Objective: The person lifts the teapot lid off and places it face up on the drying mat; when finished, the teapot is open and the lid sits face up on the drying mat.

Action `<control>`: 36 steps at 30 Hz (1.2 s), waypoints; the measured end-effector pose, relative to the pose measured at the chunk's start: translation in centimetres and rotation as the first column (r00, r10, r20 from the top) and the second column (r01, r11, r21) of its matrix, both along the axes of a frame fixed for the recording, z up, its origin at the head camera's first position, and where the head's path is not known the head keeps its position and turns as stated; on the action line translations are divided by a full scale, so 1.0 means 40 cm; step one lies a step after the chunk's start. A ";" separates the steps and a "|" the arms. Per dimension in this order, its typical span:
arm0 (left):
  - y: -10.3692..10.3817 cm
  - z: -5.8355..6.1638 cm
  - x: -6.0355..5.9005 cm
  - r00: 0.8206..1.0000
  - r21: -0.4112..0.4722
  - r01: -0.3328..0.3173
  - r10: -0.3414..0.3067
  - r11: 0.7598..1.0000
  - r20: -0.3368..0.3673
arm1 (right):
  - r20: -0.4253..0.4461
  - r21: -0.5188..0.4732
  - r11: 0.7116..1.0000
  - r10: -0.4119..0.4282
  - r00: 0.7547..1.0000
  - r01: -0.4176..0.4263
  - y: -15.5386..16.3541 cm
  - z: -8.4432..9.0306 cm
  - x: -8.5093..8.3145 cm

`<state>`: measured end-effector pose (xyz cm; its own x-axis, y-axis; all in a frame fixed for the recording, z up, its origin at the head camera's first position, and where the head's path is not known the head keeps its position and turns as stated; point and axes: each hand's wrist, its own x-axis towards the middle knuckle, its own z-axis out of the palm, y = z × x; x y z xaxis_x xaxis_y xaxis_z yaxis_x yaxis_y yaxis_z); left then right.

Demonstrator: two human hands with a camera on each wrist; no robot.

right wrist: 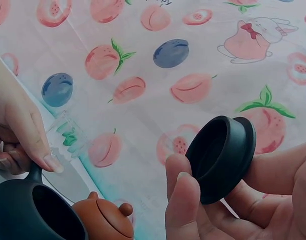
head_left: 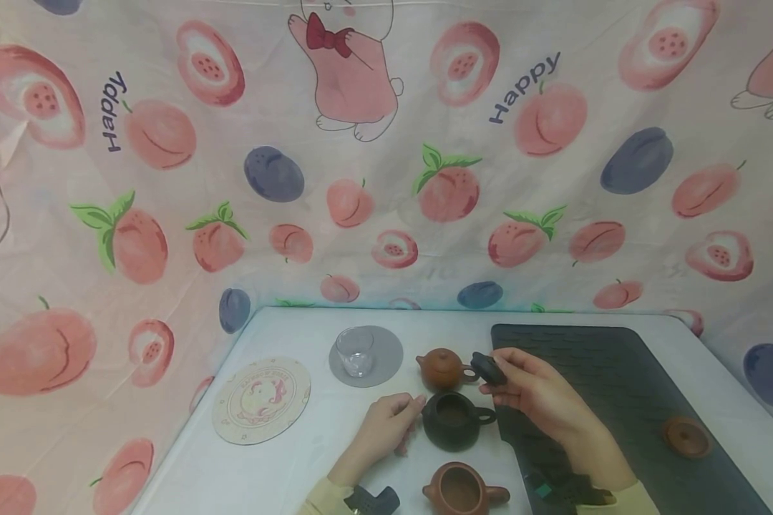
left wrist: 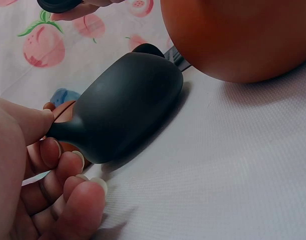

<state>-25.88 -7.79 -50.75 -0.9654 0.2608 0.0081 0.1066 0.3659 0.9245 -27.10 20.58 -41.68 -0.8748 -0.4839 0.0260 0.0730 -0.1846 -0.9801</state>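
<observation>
A black teapot [head_left: 454, 422] stands uncovered on the white table [head_left: 283, 465], its dark inside showing. My left hand [head_left: 415, 413] pinches its spout [left wrist: 60, 131] between thumb and curled fingers [left wrist: 75, 162]. My right hand [head_left: 494, 375] holds the black lid [head_left: 487, 367] tilted in its fingertips, just above and to the right of the pot, over the edge of the dark mat [head_left: 618, 386]. The right wrist view shows the lid's [right wrist: 220, 157] hollow underside, gripped by thumb and fingers [right wrist: 185, 200], with the black teapot [right wrist: 27, 212] low at the left.
A lidded brown teapot [head_left: 441, 366] stands just behind the black one. An uncovered brown teapot [head_left: 460, 490] sits in front, and its brown lid [head_left: 686, 436] lies on the mat. A glass [head_left: 356, 352] on a grey coaster [head_left: 386, 357] and a round patterned coaster [head_left: 260, 399] are at the left.
</observation>
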 end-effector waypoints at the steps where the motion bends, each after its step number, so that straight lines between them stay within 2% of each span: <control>1: 0.000 0.000 0.000 1.000 0.000 0.000 0.000 1.000 0.000 | 0.002 -0.018 1.000 0.011 1.000 -0.011 0.001 -0.001 0.000; 9: 0.001 0.003 0.001 1.000 0.004 -0.008 0.008 1.000 0.004 | 0.034 -0.126 0.990 0.067 0.997 -0.062 0.008 -0.001 -0.001; 36: 0.000 -0.003 -0.001 1.000 0.001 -0.003 0.003 1.000 -0.003 | 0.064 -0.145 0.989 0.041 0.997 -0.031 0.011 -0.004 -0.002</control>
